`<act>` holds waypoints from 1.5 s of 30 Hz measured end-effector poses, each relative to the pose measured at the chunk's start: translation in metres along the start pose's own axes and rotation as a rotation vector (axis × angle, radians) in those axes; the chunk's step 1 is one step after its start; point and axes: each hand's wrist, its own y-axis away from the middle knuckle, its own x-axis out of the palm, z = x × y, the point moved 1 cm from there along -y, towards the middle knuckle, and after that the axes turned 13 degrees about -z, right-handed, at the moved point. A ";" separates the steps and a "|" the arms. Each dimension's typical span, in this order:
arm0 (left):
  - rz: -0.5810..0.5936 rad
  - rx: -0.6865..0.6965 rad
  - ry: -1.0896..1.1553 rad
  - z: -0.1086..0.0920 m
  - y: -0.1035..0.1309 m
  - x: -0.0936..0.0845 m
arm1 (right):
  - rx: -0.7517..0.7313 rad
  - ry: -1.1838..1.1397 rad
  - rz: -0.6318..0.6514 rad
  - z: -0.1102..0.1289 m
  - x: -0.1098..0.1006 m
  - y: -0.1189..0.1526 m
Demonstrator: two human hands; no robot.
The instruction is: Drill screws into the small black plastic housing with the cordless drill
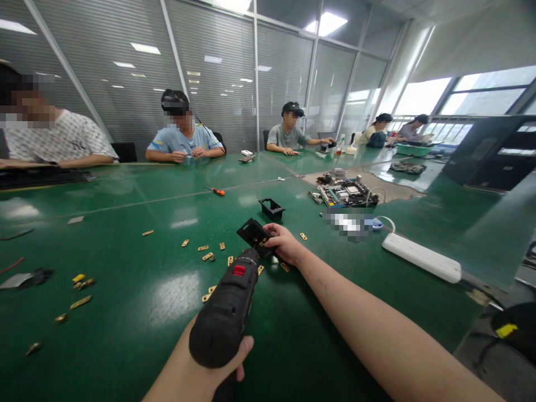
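Head-height view down across table [125, 268]

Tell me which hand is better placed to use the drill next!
Probably the left hand: it holds the drill, whose front end points toward the black part. The right hand is busy holding that part.

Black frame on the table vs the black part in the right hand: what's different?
Support: the black frame sits on the table, no hand on it; the black part is gripped by the right hand.
Tool: the drill points at the black part, its front end close by; the black frame lies farther off.
Brass: small brass-coloured bits show on the black part, none on the black frame.
Shared: both black.
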 end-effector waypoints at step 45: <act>-0.019 0.044 -0.134 -0.022 0.001 -0.001 | -0.112 0.045 -0.006 0.003 0.018 0.015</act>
